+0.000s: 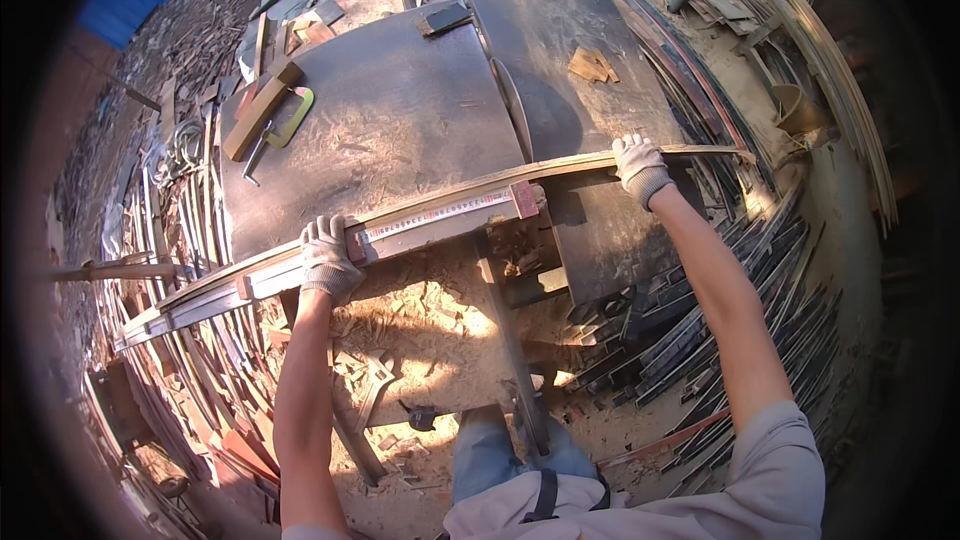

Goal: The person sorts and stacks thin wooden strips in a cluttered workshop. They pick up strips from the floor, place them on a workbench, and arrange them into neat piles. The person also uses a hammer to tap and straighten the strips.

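From where I watch, a wooden block (pixel 258 112) and a yellow-green curved handle tool (pixel 291 118) lie at the far left corner of the dark, worn metal saw counter (pixel 400 110). Along the counter's near edge runs a long, thin, pale wooden strip (pixel 480 187), bowed by the lens, lying just above a metal fence rail with a measuring scale (pixel 440 215).

My left hand (pixel 327 255), in a white knit glove, sits at the near left edge of the counter, its grip closed over the strip and the rail together. Near the middle of the counter, the circular saw blade (pixel 513 105) stands up out of its slot, just beyond the strip. A small scrap of tan wood (pixel 592 65) rests toward the far right side.

My right hand (pixel 638 165), also gloved, has its grip wrapped narrow around the strip at the near right edge. Off the right edge, stacks of dark cut slats (pixel 720 310) cover the ground.
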Tool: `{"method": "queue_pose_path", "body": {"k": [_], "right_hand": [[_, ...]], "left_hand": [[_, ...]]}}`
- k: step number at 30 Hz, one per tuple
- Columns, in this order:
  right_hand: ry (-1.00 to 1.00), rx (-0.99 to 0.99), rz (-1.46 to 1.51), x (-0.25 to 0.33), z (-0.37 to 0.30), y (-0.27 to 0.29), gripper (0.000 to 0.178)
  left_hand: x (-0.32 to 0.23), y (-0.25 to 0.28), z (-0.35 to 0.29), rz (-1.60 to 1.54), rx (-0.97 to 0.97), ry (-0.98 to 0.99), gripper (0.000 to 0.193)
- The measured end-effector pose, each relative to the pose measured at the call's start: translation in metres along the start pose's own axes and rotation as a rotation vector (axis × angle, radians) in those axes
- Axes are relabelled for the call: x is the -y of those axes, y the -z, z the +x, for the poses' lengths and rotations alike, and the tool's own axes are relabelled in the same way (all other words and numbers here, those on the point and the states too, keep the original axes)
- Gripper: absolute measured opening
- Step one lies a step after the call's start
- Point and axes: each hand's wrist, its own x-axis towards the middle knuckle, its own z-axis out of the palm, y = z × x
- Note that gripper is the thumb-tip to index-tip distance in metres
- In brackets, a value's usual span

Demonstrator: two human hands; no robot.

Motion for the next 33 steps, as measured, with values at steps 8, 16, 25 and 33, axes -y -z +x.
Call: {"method": "queue_pose_path", "body": {"k": [8,16,25,33], "right_hand": [[0.02,0.078,-0.06,0.003,-0.035,0.019,0.028],[-0.02,0.042,-0.072,-0.011,0.055,0.022,0.03],[-0.15,0.506,0.479,-0.042,-0.017,0.061,0.057],[0.1,0.798,0.831,-0.073,-0.075,0.114,0.056]], "left_hand": [[-0.004,-0.008,-0.03,-0.024,0.033,-0.045,0.082],[0.011,0.01,0.06,0.029,0.002,0.004,0.085],[0.014,0.007,0.101,-0.042,-0.043,-0.04,0.095],[0.005,-0.028,-0.003,-0.098,-0.129,-0.145,0.085]]}}
